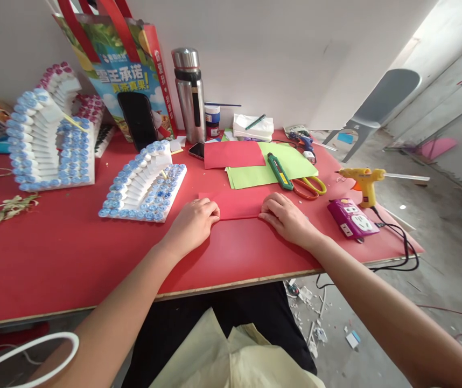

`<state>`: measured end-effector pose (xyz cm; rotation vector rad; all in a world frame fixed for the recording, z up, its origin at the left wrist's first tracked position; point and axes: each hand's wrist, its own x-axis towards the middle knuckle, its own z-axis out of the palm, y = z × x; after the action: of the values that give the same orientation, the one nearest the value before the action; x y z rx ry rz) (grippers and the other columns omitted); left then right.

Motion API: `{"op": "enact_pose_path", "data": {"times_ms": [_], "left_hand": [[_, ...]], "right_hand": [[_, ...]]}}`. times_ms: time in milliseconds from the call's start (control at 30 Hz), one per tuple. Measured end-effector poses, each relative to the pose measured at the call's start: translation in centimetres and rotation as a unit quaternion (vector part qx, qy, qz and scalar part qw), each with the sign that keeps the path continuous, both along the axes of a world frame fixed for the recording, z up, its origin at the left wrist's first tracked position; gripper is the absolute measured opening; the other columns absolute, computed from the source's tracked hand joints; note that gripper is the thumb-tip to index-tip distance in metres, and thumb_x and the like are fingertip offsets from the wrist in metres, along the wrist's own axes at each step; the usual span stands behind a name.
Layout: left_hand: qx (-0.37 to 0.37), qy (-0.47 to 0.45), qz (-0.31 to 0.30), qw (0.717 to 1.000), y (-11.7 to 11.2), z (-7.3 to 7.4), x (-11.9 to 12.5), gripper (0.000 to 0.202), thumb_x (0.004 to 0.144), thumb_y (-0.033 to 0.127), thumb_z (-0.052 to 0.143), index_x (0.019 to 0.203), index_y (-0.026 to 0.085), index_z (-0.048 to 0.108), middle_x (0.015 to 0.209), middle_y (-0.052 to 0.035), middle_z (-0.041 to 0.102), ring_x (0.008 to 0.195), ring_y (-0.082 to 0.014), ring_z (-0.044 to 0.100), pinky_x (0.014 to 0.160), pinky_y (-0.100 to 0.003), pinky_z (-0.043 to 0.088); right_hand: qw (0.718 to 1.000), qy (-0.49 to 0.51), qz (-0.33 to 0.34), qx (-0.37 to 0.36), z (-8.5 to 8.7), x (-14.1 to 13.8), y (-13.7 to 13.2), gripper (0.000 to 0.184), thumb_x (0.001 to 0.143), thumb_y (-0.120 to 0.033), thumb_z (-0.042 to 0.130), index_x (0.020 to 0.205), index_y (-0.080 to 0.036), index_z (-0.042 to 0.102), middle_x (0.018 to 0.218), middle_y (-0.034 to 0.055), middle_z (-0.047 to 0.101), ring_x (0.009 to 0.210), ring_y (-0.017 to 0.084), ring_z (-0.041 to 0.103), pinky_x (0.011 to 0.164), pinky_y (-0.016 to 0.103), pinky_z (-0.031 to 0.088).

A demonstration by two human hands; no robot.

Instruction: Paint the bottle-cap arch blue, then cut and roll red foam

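A strip of red paper (238, 206) lies on the red tabletop in front of me, apparently folded, its near edge toward me. At its left end my left hand (197, 218) pinches the near corner with curled fingers. My right hand (285, 216) grips the right end the same way, thumb and fingers pressed together. Just beyond are a larger red sheet (233, 155) and light green paper (249, 175). A green utility knife (279, 171) rests on the green paper, beside scissors (309, 187) with orange and yellow handles.
Blue-and-white paper models (144, 186) stand at left, near a phone (137, 119) and a shopping bag (113, 70). A steel thermos (189, 94) is at the back. On the right, a yellow glue gun (363, 180) stands by a purple power socket (352, 218) with trailing cords.
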<state>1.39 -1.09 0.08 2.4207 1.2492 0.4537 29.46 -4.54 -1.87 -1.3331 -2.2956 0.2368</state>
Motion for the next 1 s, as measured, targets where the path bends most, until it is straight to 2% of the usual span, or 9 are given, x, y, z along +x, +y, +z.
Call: {"op": "enact_pose_path", "data": {"times_ms": [133, 267, 367, 467, 567, 700, 833, 1000], "left_hand": [[-0.019, 0.030, 0.016, 0.999, 0.4, 0.4, 0.2, 0.017, 0.091, 0.014, 0.051, 0.076, 0.020, 0.056, 0.085, -0.0034, 0.065, 0.082, -0.0211, 0.060, 0.070, -0.033, 0.042], [0.003, 0.015, 0.018, 1.000, 0.3, 0.0, 0.2, 0.012, 0.090, 0.014, 0.052, 0.082, 0.021, 0.058, 0.086, -0.0024, 0.064, 0.080, -0.0200, 0.060, 0.070, -0.032, 0.043], [0.071, 0.018, 0.025, 0.997, -0.3, -0.6, 0.5, 0.019, 0.091, 0.011, 0.050, 0.094, 0.021, 0.065, 0.089, -0.0039, 0.062, 0.078, -0.0190, 0.058, 0.071, -0.032, 0.044], [0.161, 0.088, 0.004, 0.983, -1.5, -1.0, 1.3, 0.035, 0.092, 0.001, 0.040, 0.093, 0.018, 0.071, 0.088, -0.0077, 0.060, 0.083, -0.0216, 0.056, 0.071, -0.035, 0.042], [0.218, 0.192, -0.012, 0.957, -3.1, -0.7, 2.4, 0.039, 0.092, -0.002, 0.036, 0.089, 0.012, 0.071, 0.087, -0.0113, 0.059, 0.085, -0.0257, 0.054, 0.068, -0.037, 0.040], [0.225, 0.257, -0.032, 0.939, -4.1, 0.2, 3.2, 0.040, 0.082, -0.011, 0.037, 0.084, 0.010, 0.071, 0.089, -0.0131, 0.058, 0.084, -0.0256, 0.053, 0.066, -0.036, 0.040], [0.199, 0.281, -0.067, 0.937, -3.5, 0.9, 3.2, 0.039, 0.076, -0.015, 0.039, 0.076, 0.009, 0.069, 0.083, -0.0129, 0.055, 0.078, -0.0245, 0.051, 0.058, -0.034, 0.036], [0.210, 0.304, -0.094, 0.924, -2.3, 1.1, 3.0, 0.040, 0.074, -0.017, 0.037, 0.079, 0.007, 0.069, 0.080, -0.0140, 0.056, 0.076, -0.0247, 0.053, 0.054, -0.033, 0.035]], "right_hand": [[0.999, -0.019, -0.049, -0.008, -0.4, -0.2, 0.5, 0.020, 0.101, -0.034, 0.044, 0.088, -0.022, 0.054, 0.101, 0.0102, 0.056, 0.095, 0.024, 0.054, 0.088, 0.039, 0.046], [0.996, -0.037, -0.082, -0.018, -0.5, -0.5, 0.8, 0.022, 0.099, -0.038, 0.048, 0.085, -0.021, 0.053, 0.101, 0.0105, 0.055, 0.094, 0.026, 0.053, 0.087, 0.040, 0.045], [0.993, -0.048, -0.106, -0.013, -0.4, -0.9, 0.7, 0.019, 0.098, -0.037, 0.049, 0.087, -0.021, 0.053, 0.101, 0.0105, 0.054, 0.094, 0.026, 0.053, 0.086, 0.040, 0.044], [0.989, -0.092, -0.117, 0.021, -0.1, -1.5, 0.3, 0.018, 0.100, -0.032, 0.045, 0.091, -0.020, 0.055, 0.103, 0.0119, 0.057, 0.093, 0.027, 0.052, 0.084, 0.039, 0.042], [0.980, -0.161, -0.101, 0.062, 0.1, -1.9, 0.1, 0.024, 0.102, -0.025, 0.038, 0.091, -0.019, 0.059, 0.099, 0.0129, 0.059, 0.092, 0.027, 0.051, 0.082, 0.040, 0.039], [0.981, -0.172, -0.057, 0.067, 0.2, -1.8, -0.2, 0.030, 0.103, -0.018, 0.034, 0.089, -0.017, 0.061, 0.091, 0.0119, 0.060, 0.083, 0.025, 0.051, 0.075, 0.036, 0.040], [0.979, -0.191, -0.005, 0.076, 0.6, -1.1, -1.0, 0.032, 0.098, -0.006, 0.034, 0.091, -0.016, 0.063, 0.091, 0.0113, 0.060, 0.080, 0.024, 0.048, 0.072, 0.035, 0.039], [0.962, -0.256, 0.026, 0.088, 1.2, -1.1, -1.7, 0.031, 0.097, -0.004, 0.036, 0.093, -0.014, 0.065, 0.094, 0.0138, 0.060, 0.082, 0.025, 0.048, 0.070, 0.036, 0.038]]}}
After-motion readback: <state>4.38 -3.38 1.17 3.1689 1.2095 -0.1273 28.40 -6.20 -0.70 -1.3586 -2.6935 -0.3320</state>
